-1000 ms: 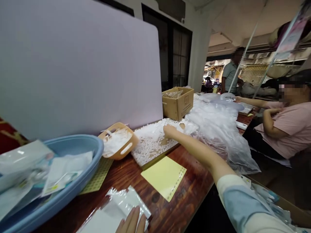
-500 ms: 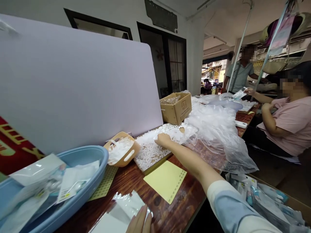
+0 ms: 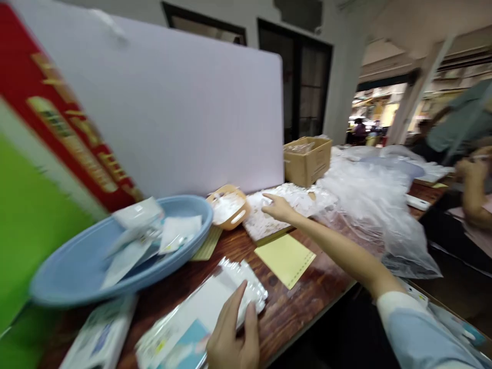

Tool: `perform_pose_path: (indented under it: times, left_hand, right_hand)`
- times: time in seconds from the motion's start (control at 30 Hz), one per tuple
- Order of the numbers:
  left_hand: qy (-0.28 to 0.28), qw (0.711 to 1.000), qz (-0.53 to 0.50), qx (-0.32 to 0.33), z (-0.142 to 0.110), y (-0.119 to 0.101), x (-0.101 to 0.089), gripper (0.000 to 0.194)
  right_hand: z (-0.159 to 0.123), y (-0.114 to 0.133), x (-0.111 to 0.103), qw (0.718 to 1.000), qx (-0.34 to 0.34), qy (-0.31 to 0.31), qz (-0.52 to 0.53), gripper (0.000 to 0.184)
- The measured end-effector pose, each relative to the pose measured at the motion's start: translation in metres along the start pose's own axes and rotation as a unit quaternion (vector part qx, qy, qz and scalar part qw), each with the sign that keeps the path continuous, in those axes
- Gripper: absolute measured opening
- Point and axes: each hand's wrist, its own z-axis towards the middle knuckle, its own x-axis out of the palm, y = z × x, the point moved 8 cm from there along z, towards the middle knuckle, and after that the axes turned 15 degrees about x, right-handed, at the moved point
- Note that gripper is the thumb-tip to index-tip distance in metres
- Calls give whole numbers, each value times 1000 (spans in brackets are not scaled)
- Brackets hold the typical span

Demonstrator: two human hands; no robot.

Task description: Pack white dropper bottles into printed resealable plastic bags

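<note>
My left hand (image 3: 234,333) is at the bottom centre, its fingers spread over the edge of a stack of clear plastic packets (image 3: 215,292) with white and blue inserts. It touches the packets but is not closed round them. My right hand (image 3: 279,207) reaches forward over a board of small white pieces (image 3: 265,223). The index finger points out, a gap shows below it, and no held thing is visible. A yellow sheet (image 3: 286,260) with a dotted edge lies on the table below my right forearm. Left of the board is an orange basket (image 3: 235,221) of white pieces.
A blue basin (image 3: 88,246) with filled packets stands at the left, near a white box (image 3: 100,333). Behind rise a white panel (image 3: 192,102) and a cardboard box (image 3: 307,161). Plastic bags (image 3: 369,205) heap at the right. A co-worker's arm (image 3: 476,189) shows at the right edge.
The view has swung left, so the table things sit further right. My right hand has gone from bunched fingers to a stretched-out index finger. My left hand shows more fully on the packets.
</note>
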Motion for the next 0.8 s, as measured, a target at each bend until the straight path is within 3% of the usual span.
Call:
perform_pose_path:
  times: [0.03, 0.1, 0.2, 0.3, 0.4, 0.5, 0.6, 0.67, 0.8]
  left_hand:
    - [-6, 989, -71, -131, -2, 9, 0, 34]
    - [-44, 917, -241, -314, -9, 14, 8, 32]
    - [-111, 792, -437, -413, -7, 11, 22, 37]
    - [-76, 714, -533, -449, -11, 1, 38, 33]
    - [-96, 697, -536, -467, -17, -2, 39, 30]
    - [-127, 689, -531, -477, -17, 0, 38, 20]
    - [-152, 671, -515, -511, -21, 3, 38, 11]
    - [-140, 668, -508, -526, -25, -1, 44, 13]
    - [-107, 668, -524, -518, -29, -15, 60, 23]
  right_hand:
    - [-24, 4, 12, 999, -27, 31, 11, 42]
    - [-71, 9, 36, 992, -74, 96, 28, 44]
    - [-133, 12, 61, 973, -156, 163, 53, 46]
    - [-175, 17, 68, 943, -259, 191, 89, 52]
    - [-182, 12, 69, 939, -237, 221, 114, 58]
    - [-166, 6, 57, 933, -165, 220, 232, 48]
    - [-143, -8, 30, 908, -95, 76, 402, 33]
    - [-138, -15, 17, 890, -85, -26, 447, 23]
    - [-155, 3, 13, 909, -220, -123, 331, 16]
